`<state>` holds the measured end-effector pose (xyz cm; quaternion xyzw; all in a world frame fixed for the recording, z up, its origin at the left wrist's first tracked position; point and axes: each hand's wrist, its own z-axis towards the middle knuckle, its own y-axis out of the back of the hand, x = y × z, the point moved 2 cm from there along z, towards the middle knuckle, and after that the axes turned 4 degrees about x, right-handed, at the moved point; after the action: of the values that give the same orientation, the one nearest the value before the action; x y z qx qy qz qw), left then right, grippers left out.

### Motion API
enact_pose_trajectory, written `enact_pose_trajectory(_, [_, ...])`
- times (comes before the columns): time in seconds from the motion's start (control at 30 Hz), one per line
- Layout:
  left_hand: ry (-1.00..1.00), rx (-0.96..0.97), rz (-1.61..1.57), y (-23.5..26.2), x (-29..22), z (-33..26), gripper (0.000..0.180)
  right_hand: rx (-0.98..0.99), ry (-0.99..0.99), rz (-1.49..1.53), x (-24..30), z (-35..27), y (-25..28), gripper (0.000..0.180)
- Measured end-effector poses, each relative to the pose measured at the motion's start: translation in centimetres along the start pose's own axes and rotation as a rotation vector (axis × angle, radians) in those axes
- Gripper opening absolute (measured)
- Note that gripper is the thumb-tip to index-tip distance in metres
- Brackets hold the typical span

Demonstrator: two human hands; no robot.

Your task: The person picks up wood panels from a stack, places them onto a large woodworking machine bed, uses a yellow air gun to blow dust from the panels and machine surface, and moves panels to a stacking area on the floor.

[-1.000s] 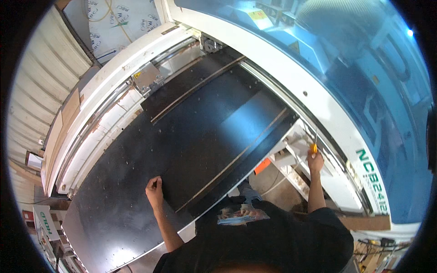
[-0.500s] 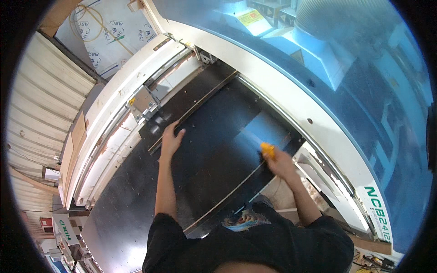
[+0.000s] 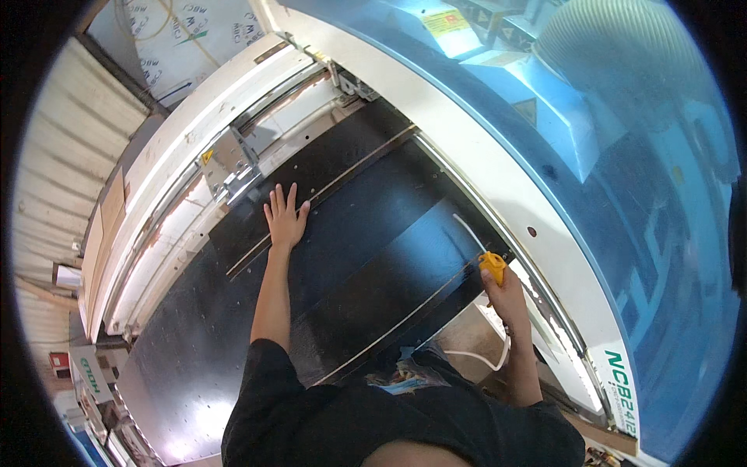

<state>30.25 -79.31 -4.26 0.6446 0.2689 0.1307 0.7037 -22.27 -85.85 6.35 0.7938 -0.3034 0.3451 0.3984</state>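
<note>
My left hand (image 3: pixel 284 217) lies flat with fingers spread on a wide black panel (image 3: pixel 366 233) that rests on the machine bed. My right hand (image 3: pixel 504 289) grips a yellow air nozzle (image 3: pixel 492 266) at the panel's right edge; its thin white tip points out over the panel. A white hose (image 3: pixel 482 359) curls down from the nozzle below my wrist. Long thin grooves cross the black panel diagonally.
A white machine frame (image 3: pixel 482 163) with a blue cover (image 3: pixel 622 194) curves along the right. White rails and a metal bracket (image 3: pixel 233 167) run along the left side. Corrugated wall (image 3: pixel 62 140) stands far left. Cardboard lies beside the rails.
My left hand slid far forward across the panel and now rests flat. My right hand with the yellow nozzle drew back toward the panel's right edge.
</note>
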Motion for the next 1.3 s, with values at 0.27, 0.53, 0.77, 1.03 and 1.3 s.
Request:
enact_pose_trajectory(0.27, [0.19, -0.061, 0.12, 4.5, 15.4, -15.3, 0.066, 0.778, 0.186, -0.369, 1.3, -3.3, -8.3, 0.063])
enact_pose_trajectory(0.53, [0.882, 0.116, 0.096, 7.8, 34.7, -29.5, 0.07, -0.48, 0.182, -0.221, -9.9, -2.7, 5.3, 0.038])
enact_pose_trajectory(0.77, [0.828, -0.144, 0.129, 2.5, 29.9, -31.4, 0.065, -0.81, 0.225, -0.632, -21.9, -5.8, 4.9, 0.042])
enact_pose_trajectory(1.03, [0.94, -0.184, 0.198, 4.8, 34.6, -46.7, 0.064, -0.858, 0.124, -0.606, -21.3, -7.4, 3.6, 0.049])
enact_pose_trajectory(1.3, [0.949, -0.22, 0.156, 5.3, 35.5, -54.3, 0.06, -0.081, 0.798, -0.553, -3.3, -7.1, -10.2, 0.051])
